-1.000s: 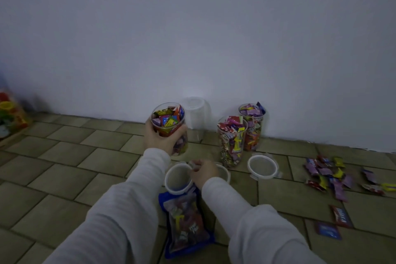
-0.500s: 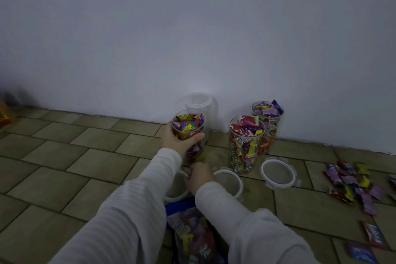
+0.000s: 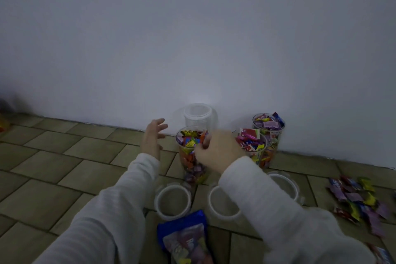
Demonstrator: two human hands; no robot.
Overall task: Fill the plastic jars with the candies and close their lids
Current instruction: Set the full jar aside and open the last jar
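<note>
Three candy-filled jars (image 3: 191,152), one empty jar (image 3: 198,116), three lids (image 3: 172,202)

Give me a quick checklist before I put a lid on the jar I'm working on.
1. Front jar standing upright on the floor: ok.
2. Candies below the rim: not ok, wrappers poke above it.
3. Right hand off the jar mouth: not ok, fingers at the candies.
4. Left hand free: ok, open beside the jar.
5. Lid within reach: ok, lying just in front.
6. Lid fits this jar: cannot tell.
</note>
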